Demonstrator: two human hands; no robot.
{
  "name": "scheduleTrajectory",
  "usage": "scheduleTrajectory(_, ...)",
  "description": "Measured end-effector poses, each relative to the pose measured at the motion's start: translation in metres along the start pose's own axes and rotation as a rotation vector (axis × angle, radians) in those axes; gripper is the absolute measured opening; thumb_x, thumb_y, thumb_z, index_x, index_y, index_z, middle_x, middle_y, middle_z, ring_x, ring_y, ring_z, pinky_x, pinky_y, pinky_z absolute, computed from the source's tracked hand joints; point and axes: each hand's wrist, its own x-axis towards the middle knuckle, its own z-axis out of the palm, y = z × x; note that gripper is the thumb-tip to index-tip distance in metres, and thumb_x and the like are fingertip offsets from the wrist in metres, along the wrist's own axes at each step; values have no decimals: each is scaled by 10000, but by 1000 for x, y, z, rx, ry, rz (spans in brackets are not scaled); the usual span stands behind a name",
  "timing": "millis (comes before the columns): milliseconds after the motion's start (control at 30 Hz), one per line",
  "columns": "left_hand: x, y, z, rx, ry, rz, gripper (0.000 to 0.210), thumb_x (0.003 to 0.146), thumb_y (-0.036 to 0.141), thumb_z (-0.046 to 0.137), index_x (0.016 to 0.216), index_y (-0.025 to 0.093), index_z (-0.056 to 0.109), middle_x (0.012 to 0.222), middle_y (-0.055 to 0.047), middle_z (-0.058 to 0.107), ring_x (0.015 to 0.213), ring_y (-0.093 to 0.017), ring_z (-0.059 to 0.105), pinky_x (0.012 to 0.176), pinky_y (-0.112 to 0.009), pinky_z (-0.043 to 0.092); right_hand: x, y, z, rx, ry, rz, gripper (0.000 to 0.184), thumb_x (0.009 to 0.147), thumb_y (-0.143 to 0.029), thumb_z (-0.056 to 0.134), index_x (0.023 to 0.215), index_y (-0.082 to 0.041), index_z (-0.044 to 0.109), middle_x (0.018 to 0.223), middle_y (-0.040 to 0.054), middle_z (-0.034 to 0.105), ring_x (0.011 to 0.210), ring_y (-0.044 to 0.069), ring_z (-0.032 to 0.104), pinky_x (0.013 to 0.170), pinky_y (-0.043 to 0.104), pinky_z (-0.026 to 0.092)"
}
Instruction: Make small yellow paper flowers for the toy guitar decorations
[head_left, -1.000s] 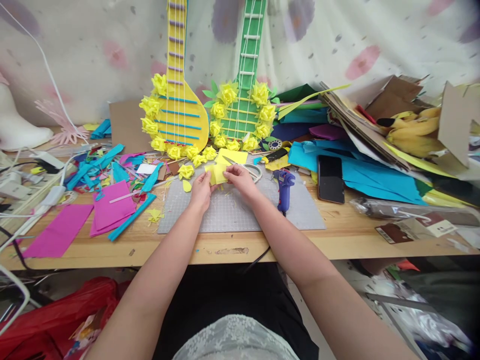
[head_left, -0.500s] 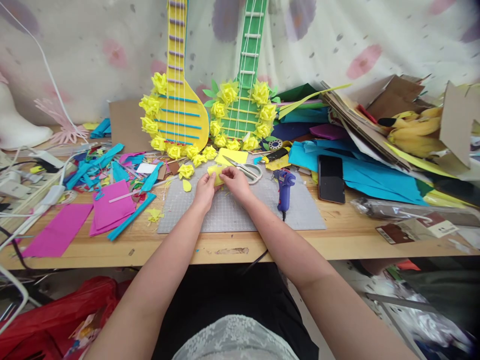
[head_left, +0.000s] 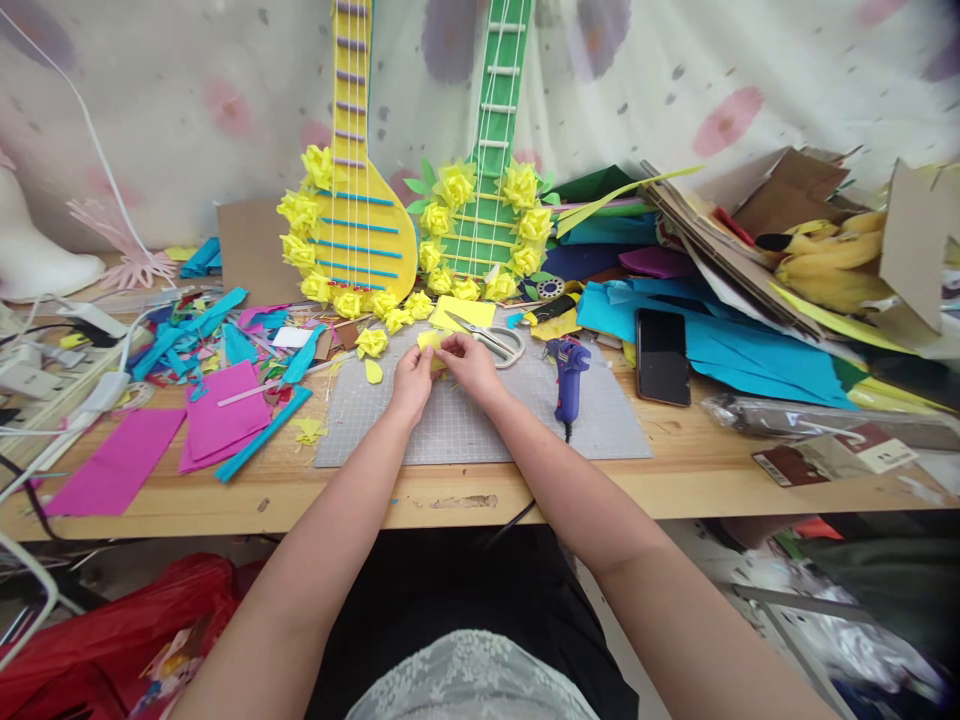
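Observation:
Between my fingertips is a small piece of yellow paper (head_left: 430, 340), pinched by my left hand (head_left: 412, 383) and my right hand (head_left: 471, 366) just above the grey cutting mat (head_left: 465, 430). My fingers partly cover it. Scissors (head_left: 504, 345) lie right behind my right hand, near a flat yellow sheet (head_left: 469, 311). Left of my hands sit a yellow paper rose (head_left: 371, 343) and a yellow petal (head_left: 373, 371). A blue glue gun (head_left: 570, 385) rests on the mat's right side.
A yellow guitar-shaped piece (head_left: 375, 230) and a green one (head_left: 487, 235), both rimmed with yellow roses, lean at the back. Pink sheets (head_left: 225, 410) and blue scraps lie left. A phone (head_left: 663, 357), blue sheets (head_left: 750, 350) and piled cardboard (head_left: 795, 190) are right.
The yellow piece has turned or folded slightly between my fingers, and less of it shows. Both hands stay in nearly the same place.

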Motion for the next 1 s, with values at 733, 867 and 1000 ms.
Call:
scheduleTrajectory(733, -2, 2, 0, 23, -126, -47, 166, 760, 290, 575, 837, 148, 615, 959, -73, 638, 919, -190, 591, 789, -350, 505, -7, -21, -24, -397, 42, -377, 143, 737, -221, 525, 863, -196, 588, 932, 53, 521, 901, 174, 484, 812, 316, 394)
scheduleTrajectory(867, -1, 1, -1, 29, -131, -49, 181, 751, 307, 589, 833, 148, 619, 943, -68, 642, 917, -191, 591, 794, -346, 503, -6, -21, -25, -365, 26, -343, 102, 728, -223, 528, 812, -194, 577, 900, 41, 516, 831, 158, 488, 790, 312, 400)
scheduleTrajectory(1000, -1, 1, -1, 37, -145, -51, 212, 728, 326, 616, 831, 141, 623, 939, -66, 639, 908, -199, 594, 796, -363, 502, -3, -17, -26, -344, 35, -315, 81, 729, -220, 516, 780, -190, 571, 887, 35, 514, 802, 147, 487, 775, 308, 400)
